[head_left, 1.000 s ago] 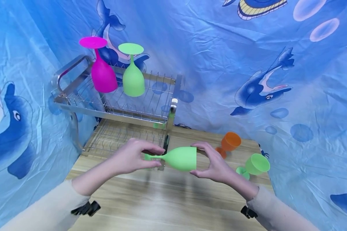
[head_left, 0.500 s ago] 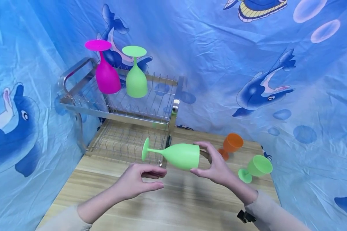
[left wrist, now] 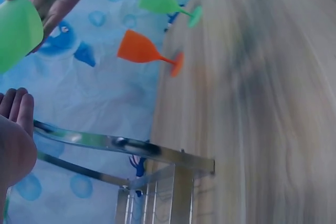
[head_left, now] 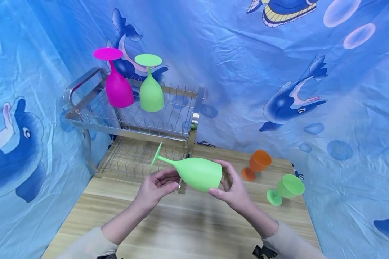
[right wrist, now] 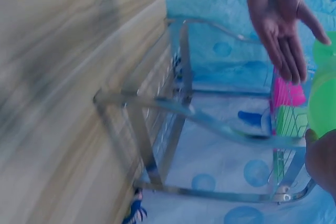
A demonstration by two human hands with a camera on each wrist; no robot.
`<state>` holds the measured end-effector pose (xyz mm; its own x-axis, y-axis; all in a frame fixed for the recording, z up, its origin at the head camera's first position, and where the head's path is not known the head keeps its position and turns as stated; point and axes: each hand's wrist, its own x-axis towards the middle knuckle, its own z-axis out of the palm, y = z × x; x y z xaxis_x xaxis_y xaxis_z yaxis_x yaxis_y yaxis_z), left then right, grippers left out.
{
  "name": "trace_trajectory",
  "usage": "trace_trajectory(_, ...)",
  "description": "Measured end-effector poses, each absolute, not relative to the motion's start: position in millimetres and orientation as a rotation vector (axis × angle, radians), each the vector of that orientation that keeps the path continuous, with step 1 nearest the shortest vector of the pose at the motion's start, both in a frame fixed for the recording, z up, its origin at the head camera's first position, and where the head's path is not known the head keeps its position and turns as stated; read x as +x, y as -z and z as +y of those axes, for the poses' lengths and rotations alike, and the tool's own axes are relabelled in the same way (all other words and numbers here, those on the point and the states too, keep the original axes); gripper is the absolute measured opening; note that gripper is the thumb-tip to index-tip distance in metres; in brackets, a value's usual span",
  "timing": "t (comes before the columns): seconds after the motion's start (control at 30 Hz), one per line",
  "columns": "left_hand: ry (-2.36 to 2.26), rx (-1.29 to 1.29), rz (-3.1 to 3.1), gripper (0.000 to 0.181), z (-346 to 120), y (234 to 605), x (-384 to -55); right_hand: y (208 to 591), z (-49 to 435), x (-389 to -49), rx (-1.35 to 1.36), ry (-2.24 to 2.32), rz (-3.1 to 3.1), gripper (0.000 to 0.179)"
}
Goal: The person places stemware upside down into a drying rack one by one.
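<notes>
A light green plastic wine glass [head_left: 197, 174] is held in the air, tilted, its foot up to the left and its mouth to the right. My right hand [head_left: 236, 192] grips the bowl at the rim, thumb in front and fingers behind. Just below the stem end, my left hand [head_left: 153, 190] has relaxed fingers close to the bowl. From the right wrist view, the left hand [right wrist: 278, 30] looks open, its fingers extended beside the glass. The left wrist view catches only part of the green bowl [left wrist: 18, 32].
A two-tier metal dish rack [head_left: 133, 131] stands at back left. On its upper tier, a magenta wine glass [head_left: 119, 90] and a green wine glass [head_left: 151, 94] are upside down. An orange goblet [head_left: 260, 161] and a green goblet [head_left: 290, 186] stand upright on the wooden table [head_left: 194, 230] at right.
My left hand lets go of the stem, drops below it, then comes up near the bowl. The glass tilts, its foot rising, while my right hand keeps holding the rim.
</notes>
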<state>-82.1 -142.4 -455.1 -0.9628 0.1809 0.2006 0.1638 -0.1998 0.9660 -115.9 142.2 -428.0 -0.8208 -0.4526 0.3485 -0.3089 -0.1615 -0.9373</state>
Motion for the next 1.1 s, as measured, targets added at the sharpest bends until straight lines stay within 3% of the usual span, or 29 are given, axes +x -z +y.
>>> trace_trajectory(0.17, -2.473, 0.449, 1.924, 0.045, -143.3, 452.3, -90.3, 434.3, 128.0, -109.4, -0.844, 2.261, 1.758, 0.080)
trace_trajectory(0.4, -2.481, 0.712, 1.844, 0.062, -143.1, 436.0, -108.6, 437.1, 118.8, -103.5, -0.773, 2.305, 1.674, 0.074)
trace_trajectory(0.9, -2.472, 0.935, 1.742, 0.031, -138.7, 410.4, -124.7, 440.4, 107.8, -102.0, -0.690, 2.352, 1.554, 0.063)
trace_trajectory(1.1, -2.405, 0.980, 1.714, 0.030, -141.7, 407.4, -125.2, 442.7, 105.6, -100.5, -0.670, 2.342, 1.542, 0.062)
